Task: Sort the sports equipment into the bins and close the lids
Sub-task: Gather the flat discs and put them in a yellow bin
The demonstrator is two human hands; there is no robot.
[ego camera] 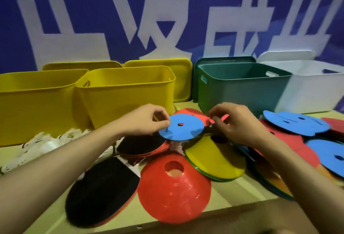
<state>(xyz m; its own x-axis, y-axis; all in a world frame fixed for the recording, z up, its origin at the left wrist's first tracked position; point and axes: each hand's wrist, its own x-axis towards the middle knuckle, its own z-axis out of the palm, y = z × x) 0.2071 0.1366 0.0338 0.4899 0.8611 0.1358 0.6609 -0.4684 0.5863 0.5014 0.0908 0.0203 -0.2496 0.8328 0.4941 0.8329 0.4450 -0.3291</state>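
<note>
In the head view, a blue disc (181, 126) is pinched at its left rim by the left hand (145, 120), thumb and fingertips closed on it, above the heap on the table (232, 192). The right hand (240, 122) is curled near the disc's right edge; what it grips is hidden. Red cone (174, 187), yellow cone (216, 159), black paddle (100, 191) and more blue discs (296, 123) lie unsorted. Two yellow bins (126, 92), a green bin (242, 88) and a white bin (312, 92) stand open. Sorting appears barely begun; next, the disc must be lifted clear and carried to a bin.
</note>
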